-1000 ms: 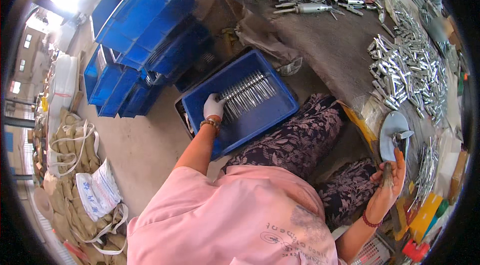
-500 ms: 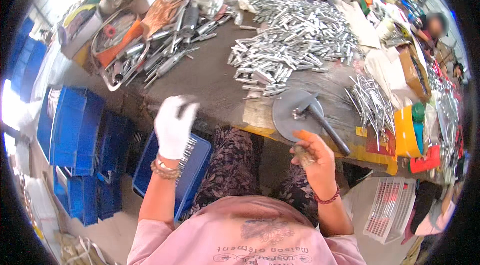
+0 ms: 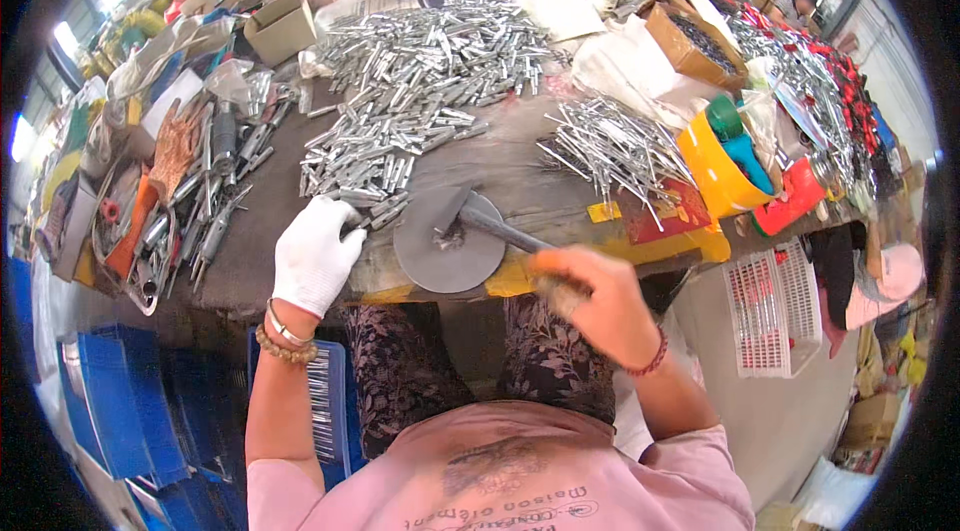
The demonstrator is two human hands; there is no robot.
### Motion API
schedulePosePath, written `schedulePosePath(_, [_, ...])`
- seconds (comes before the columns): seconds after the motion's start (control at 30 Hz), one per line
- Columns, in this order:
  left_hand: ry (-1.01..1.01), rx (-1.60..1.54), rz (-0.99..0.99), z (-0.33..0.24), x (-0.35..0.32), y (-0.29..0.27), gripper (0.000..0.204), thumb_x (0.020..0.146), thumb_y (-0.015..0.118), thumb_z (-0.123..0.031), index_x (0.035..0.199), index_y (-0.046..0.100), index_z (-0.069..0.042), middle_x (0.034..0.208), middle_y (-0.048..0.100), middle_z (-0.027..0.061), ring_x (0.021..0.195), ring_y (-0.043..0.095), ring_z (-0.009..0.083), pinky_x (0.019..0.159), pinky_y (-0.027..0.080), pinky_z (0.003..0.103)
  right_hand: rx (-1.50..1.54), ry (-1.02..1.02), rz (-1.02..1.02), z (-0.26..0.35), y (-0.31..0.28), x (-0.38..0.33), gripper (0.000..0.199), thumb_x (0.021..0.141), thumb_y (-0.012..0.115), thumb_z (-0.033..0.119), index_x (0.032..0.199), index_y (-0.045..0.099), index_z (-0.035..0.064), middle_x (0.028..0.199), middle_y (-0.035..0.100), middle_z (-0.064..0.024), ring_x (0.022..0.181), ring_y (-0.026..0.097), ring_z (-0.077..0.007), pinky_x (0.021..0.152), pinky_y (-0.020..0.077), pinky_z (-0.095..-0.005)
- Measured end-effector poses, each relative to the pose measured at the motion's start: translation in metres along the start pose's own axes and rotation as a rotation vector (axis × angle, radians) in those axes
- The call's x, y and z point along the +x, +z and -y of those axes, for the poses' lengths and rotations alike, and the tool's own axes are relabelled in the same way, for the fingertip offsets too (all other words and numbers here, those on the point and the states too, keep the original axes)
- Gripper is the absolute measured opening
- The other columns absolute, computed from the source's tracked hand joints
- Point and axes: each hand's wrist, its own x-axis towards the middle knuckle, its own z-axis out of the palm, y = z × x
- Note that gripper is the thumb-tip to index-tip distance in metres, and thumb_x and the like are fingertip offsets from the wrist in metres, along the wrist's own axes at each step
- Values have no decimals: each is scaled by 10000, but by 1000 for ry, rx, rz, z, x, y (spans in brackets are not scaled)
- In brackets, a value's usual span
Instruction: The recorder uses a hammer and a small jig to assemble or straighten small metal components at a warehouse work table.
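My left hand point(image 3: 315, 259), in a white knit glove, reaches the near edge of a heap of short silvery metal pieces point(image 3: 440, 61). Its thumb and forefinger are apart beside the closest pieces, and the other fingertips are partly hidden. To its right a hammer point(image 3: 500, 228) lies with its head on a round grey metal disc point(image 3: 450, 266), its handle slanting towards me. My bare right hand point(image 3: 595, 301) is at the handle's end, fingers bent and smeared by motion. Orange covers a fingertip, and something brownish wraps or sits at the thumb. Whether it grips the handle cannot be made out.
Thin metal rods point(image 3: 620, 156) lie right of the disc, near a yellow container point(image 3: 725, 166) and a red one point(image 3: 790, 196). Metal tools and an orange glove point(image 3: 175, 146) crowd the left. Below are blue bins point(image 3: 115, 401) and a white basket point(image 3: 775, 311). Other people sit at the far right.
My view has turned to the right. My left hand has moved from above the blue tray up to the heap. My right hand has come to the hammer handle's end.
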Motion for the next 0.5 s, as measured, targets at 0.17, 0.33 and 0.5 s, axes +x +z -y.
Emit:
schedulePosePath(0.17, [-220,-363,-122,-9,-6,0,201,906,784,-98,1087,741,-21,997,735,109,880,718,226,840,570,338,-503,7,-263,-37,-25,60,314,897,754,45,1202,700,98,1102,729,-139,964,733,-378,853,589,-467])
schedulePosePath(0.33, [-439,-969,-51,-49,-15,-5,281,937,747,-82,1202,705,4,1011,721,53,850,657,107,795,565,291,-951,30,-182,-81,-16,100,350,903,721,22,1216,600,122,1065,689,-139,922,749,-386,771,610,-487])
schedulePosePath(0.5, [-196,-801,40,-59,-37,20,199,928,761,-93,1103,726,-4,1068,746,71,954,692,136,827,580,317,-980,18,-143,-74,-16,107,395,885,663,-24,1241,596,134,1076,698,-158,919,746,-401,784,598,-518])
